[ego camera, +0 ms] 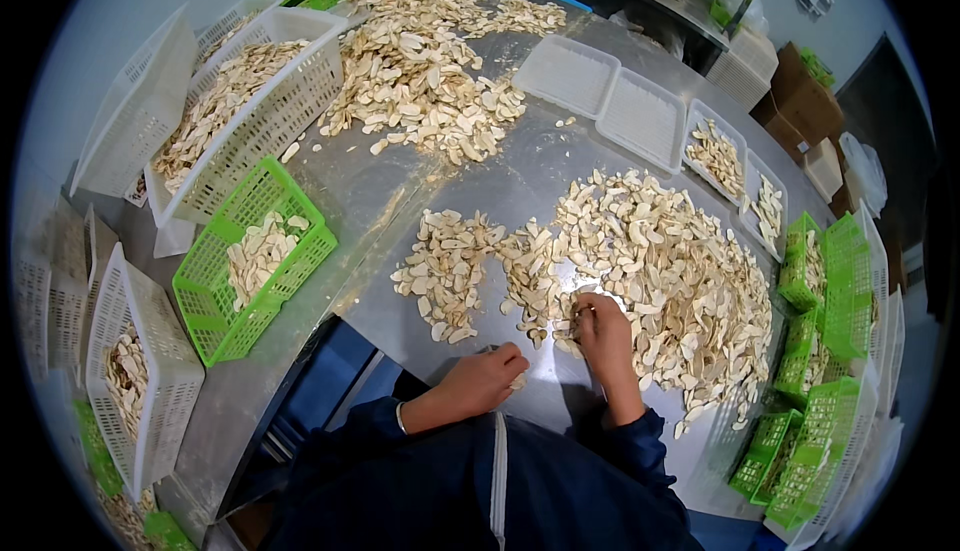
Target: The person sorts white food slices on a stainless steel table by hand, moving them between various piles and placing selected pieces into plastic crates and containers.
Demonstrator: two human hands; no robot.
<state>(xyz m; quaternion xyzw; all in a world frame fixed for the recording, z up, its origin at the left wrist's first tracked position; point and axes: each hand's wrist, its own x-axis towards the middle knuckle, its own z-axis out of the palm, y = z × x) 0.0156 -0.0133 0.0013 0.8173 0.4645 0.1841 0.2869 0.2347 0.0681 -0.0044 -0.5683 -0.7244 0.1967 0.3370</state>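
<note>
My left hand (484, 378) is curled near the table's front edge, with a pale dried slice (518, 381) showing at its fingers. My right hand (602, 332) reaches to the near edge of a big heap of pale dried slices (667, 266), possibly mushroom. Its fingertips are bent down among the slices, and whether they pinch one is hidden. A smaller pile of slices (446, 269) lies left of the heap, on the steel table (540, 401). Between the two piles a narrow band of slices (529, 266) joins the heap.
A green basket (300, 273) holding some slices stands at left, beside white baskets (262, 130) of slices. Another large heap (420, 70) covers the table's far part. White trays (566, 74) line the far right edge, two bearing slices. Green baskets (847, 288) stand at right.
</note>
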